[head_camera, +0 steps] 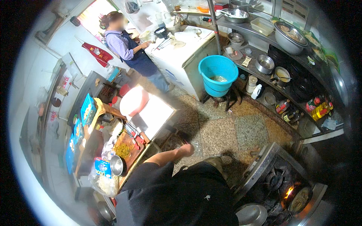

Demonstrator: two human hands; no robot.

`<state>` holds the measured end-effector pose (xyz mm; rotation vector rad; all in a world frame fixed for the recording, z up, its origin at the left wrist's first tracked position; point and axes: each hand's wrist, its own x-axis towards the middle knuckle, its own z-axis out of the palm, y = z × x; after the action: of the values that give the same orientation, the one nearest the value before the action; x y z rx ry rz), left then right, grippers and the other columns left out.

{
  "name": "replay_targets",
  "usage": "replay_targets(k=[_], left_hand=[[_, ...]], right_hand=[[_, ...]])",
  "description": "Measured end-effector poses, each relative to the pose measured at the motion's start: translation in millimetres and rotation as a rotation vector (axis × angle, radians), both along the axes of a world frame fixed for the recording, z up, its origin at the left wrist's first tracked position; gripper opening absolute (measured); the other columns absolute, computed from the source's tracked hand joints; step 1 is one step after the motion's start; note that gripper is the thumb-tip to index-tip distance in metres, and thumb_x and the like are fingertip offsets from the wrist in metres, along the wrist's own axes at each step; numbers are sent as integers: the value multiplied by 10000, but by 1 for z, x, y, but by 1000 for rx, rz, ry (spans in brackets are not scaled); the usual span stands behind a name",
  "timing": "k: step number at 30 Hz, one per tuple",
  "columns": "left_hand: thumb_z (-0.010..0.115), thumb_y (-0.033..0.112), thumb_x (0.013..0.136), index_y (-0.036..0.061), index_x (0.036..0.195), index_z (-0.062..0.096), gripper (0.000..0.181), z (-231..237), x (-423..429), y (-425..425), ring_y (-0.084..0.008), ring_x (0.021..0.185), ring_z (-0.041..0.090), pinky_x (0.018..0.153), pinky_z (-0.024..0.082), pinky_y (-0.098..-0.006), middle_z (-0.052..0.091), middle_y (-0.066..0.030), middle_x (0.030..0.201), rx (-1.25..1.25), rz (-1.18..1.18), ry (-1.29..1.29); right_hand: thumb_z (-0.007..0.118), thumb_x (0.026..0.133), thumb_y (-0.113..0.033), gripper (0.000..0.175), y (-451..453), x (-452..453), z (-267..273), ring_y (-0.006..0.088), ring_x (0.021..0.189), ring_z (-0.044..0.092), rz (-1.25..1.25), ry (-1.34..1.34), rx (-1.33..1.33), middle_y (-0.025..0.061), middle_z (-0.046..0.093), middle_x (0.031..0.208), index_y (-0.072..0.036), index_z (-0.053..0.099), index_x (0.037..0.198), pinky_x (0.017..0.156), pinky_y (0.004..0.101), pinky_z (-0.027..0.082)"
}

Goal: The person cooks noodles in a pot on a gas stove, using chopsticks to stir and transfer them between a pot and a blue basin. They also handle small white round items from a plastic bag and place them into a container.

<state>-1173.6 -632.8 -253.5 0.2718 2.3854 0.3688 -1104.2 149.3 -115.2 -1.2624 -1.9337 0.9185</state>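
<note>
My left hand [187, 150] hangs low over the tiled floor [217, 135], beside the worktable. Its fingers look curled, but whether they hold anything is not clear. Below and left of it, a shallow container [171, 142] sits in shadow. My right hand is out of view. On the worktable, chopped yellow-green vegetables [122, 150] lie on a wooden cutting board [133, 156]. Knives with red handles [137, 140] rest at the board's far end. Beside the board are a steel bowl [116, 165], a blue packet [102, 167] and a plastic bag of pale strands [105, 182].
A flame burns beside a pan [299, 200] on the gas stove [275, 179] at lower right. A blue bucket [217, 67] holding liquid stands on a stool. Another person [124, 48] works at a white chest freezer [195, 53]. Metal shelves [251, 60] carry bowls and pots.
</note>
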Motion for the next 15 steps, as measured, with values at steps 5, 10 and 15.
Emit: replay_targets(k=[5, 10, 15], left_hand=[[570, 190, 884, -4, 950, 692, 238, 22, -17, 14, -411, 876, 657, 778, 535, -497, 697, -195, 959, 50, 213, -122], [566, 215, 875, 56, 1178, 688, 364, 44, -41, 34, -393, 1107, 627, 928, 507, -482, 683, -195, 1174, 105, 331, -195], [575, 222, 867, 101, 1203, 688, 374, 45, -38, 41, -384, 1137, 620, 949, 498, -480, 677, -189, 1202, 146, 428, -133]], right_hand=[[356, 1068, -428, 545, 3, -1, 2, 322, 1210, 589, -5, 5, -6, 188, 600, 1284, -2, 488, 1382, 1069, 472, 438], [360, 1068, -427, 541, 4, -5, 2, 323, 1206, 590, 2, 4, -5, 189, 599, 1282, -2, 492, 1377, 1063, 471, 446], [363, 1067, -425, 537, 5, -11, 2, 323, 1202, 591, 14, 11, -3, 189, 597, 1279, -3, 497, 1371, 1056, 469, 454]])
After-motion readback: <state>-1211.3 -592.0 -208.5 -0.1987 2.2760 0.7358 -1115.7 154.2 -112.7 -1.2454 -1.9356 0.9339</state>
